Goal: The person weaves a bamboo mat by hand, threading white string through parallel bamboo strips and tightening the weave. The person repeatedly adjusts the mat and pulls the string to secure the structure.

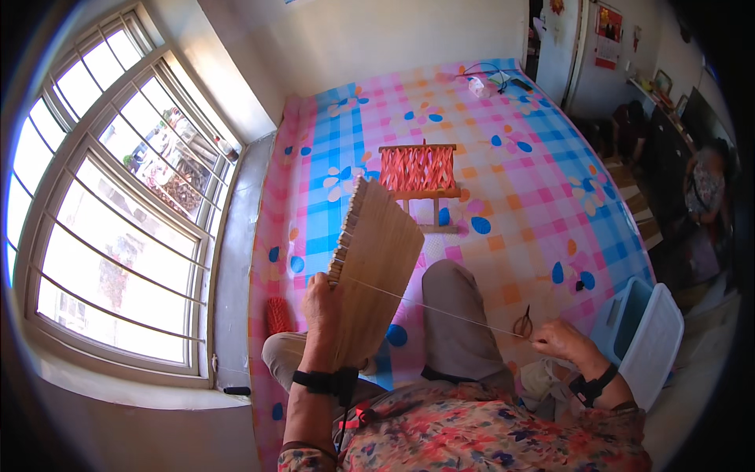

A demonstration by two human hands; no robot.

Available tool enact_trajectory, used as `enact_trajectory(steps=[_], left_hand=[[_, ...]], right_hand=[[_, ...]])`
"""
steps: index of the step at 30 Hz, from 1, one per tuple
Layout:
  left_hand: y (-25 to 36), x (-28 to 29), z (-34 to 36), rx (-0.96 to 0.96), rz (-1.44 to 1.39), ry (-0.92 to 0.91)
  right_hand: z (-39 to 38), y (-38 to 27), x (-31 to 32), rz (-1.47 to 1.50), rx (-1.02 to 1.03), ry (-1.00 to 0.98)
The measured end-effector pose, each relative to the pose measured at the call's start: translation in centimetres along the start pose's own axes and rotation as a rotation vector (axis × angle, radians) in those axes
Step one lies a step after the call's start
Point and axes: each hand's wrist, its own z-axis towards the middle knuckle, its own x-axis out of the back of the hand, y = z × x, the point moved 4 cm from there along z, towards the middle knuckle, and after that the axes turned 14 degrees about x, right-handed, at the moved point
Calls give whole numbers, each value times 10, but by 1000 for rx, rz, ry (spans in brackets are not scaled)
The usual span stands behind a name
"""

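Note:
My left hand [322, 303] grips the near left edge of a flat wooden board [380, 256], which stands tilted over my lap. Along the board's left edge runs a row of small scallops or wrapped loops, too small to make out fully. A thin white thread [448, 316] stretches taut from that edge across the board's face. Its other end is pinched in the closed fingers of my right hand [555, 338], out beside my right knee. Just past that hand lies a pair of scissors [522, 323] on the sheet.
A small wooden frame wound with red-orange strands [417, 171] stands ahead on the checked sheet [503, 181]. A red bundle [278, 316] lies by my left knee. At right is a blue tub [629, 318] with a white lid [657, 342]. A barred window is at left; two people are at far right.

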Motion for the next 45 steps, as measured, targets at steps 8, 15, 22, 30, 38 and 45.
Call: enact_trajectory(steps=[8,15,22,30,38,45], left_hand=[[25,-27,-7,-60,25,-90],[31,-35,-6,-85,-50,-83],[35,-40,5,24,9,-175],[34,-37,8,-45,3,-208],[23,-44,12,-76,-47,-212],[26,-42,5,-45,-60,-276]], right_hand=[[96,-40,56,-226,94,551],[267,-96,-19,416,163,677],[254,-105,-15,796,338,625],[278,-125,11,1179,626,759],[284,-138,-1,1385,294,792],[270,-145,-9,1259,284,875]])
